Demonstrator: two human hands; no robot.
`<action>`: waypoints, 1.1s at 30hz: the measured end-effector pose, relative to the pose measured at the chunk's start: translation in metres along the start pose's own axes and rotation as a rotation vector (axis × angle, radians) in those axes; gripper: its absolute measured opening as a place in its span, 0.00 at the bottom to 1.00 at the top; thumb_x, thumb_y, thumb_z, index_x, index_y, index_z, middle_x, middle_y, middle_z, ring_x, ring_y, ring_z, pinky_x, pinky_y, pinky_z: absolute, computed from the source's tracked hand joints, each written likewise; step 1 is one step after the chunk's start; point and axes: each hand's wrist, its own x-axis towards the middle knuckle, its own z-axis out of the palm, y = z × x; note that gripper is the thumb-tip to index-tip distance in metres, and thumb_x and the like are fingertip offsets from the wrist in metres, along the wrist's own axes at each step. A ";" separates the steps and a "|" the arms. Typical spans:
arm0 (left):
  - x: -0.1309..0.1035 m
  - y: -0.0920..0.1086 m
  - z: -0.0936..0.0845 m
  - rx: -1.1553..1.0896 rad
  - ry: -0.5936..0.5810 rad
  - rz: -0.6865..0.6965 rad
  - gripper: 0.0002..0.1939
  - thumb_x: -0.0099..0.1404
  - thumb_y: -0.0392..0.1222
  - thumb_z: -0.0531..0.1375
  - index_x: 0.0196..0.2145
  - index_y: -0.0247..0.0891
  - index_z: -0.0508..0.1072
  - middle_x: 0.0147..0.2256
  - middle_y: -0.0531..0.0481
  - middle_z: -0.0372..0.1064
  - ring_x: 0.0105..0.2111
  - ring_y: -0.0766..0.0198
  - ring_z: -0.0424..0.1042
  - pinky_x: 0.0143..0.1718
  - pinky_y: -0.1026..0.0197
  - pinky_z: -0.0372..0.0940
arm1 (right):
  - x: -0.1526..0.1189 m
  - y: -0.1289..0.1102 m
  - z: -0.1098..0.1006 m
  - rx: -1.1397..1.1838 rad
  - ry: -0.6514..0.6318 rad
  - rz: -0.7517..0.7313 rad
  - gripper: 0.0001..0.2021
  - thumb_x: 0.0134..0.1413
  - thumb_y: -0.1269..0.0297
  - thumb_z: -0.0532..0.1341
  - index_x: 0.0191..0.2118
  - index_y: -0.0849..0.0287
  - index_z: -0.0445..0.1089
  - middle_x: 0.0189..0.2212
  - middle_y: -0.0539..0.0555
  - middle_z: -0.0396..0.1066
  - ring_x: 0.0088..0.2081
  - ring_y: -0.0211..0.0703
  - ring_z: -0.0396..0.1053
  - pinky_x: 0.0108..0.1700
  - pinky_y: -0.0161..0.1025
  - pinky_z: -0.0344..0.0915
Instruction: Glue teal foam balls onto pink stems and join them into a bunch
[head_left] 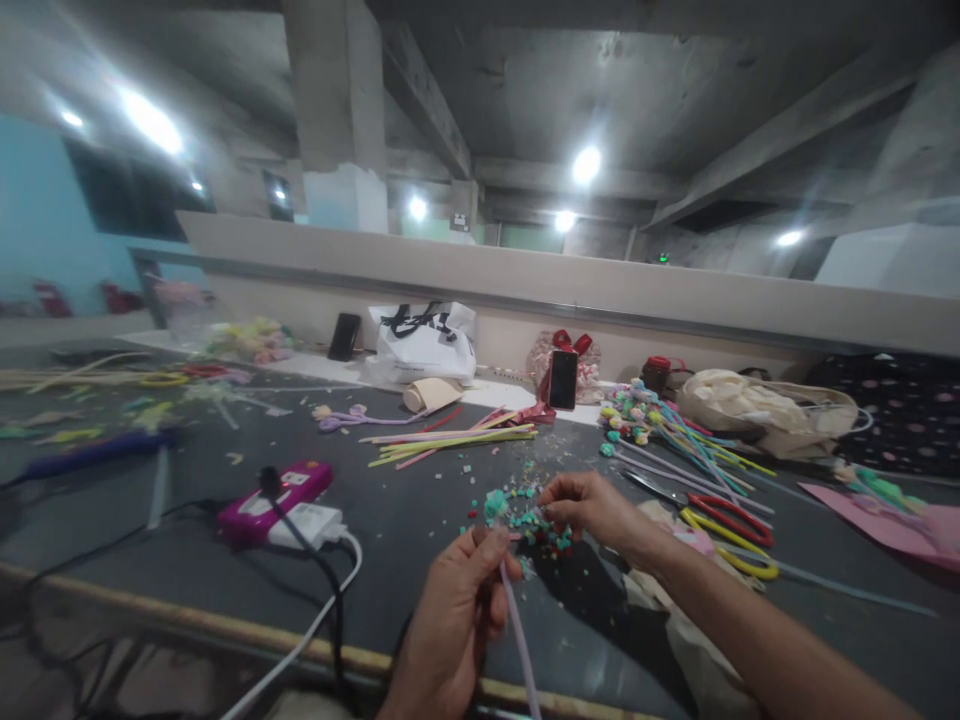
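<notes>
My left hand (466, 590) is closed around a pale lilac stem (516, 625), thumb on top. At the stem's upper end, just past my thumb, sits a small teal flower head (495, 503). My right hand (592, 508) hovers over a scattered pile of tiny teal, yellow and red bits (546, 535), its thumb and fingertips pinched together. Whatever lies between those fingertips is too small or hidden to name.
A magenta power strip (281, 500) with plugs and cables lies left. Scissors (727, 520) rest right, near finished flower stems (682, 450). Loose strips (450, 440), a phone (562, 380) and a white bag (427, 340) stand further back.
</notes>
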 end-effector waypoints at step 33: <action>0.003 -0.025 0.010 0.108 -0.106 -0.070 0.14 0.53 0.47 0.56 0.21 0.33 0.64 0.11 0.57 0.60 0.07 0.80 0.50 0.09 0.76 0.45 | -0.061 -0.025 0.016 0.135 -0.049 0.020 0.03 0.44 0.69 0.55 0.24 0.61 0.62 0.16 0.44 0.59 0.16 0.29 0.55 0.18 0.27 0.52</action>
